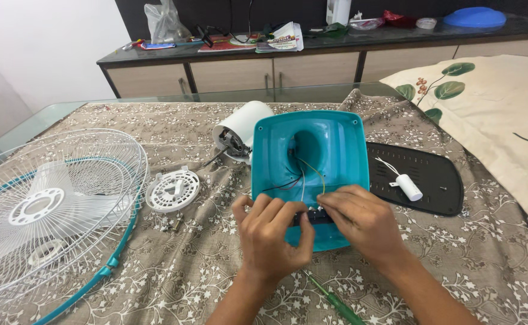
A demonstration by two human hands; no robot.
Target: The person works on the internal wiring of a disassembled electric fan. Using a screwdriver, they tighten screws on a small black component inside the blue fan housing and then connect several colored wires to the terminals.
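Bottom centre, a green-handled screwdriver lies loose. Above it, left hand and right hand both pinch a small black switch block inside the overturned turquoise plastic fan base. Risk: tugging could snap the thin coloured wires.

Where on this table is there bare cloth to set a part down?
Free: the near-right cloth between the right hand and the black base plate, and the far strip behind the white motor housing. Crowded: the fan grille, small white cap and loose screws at left.
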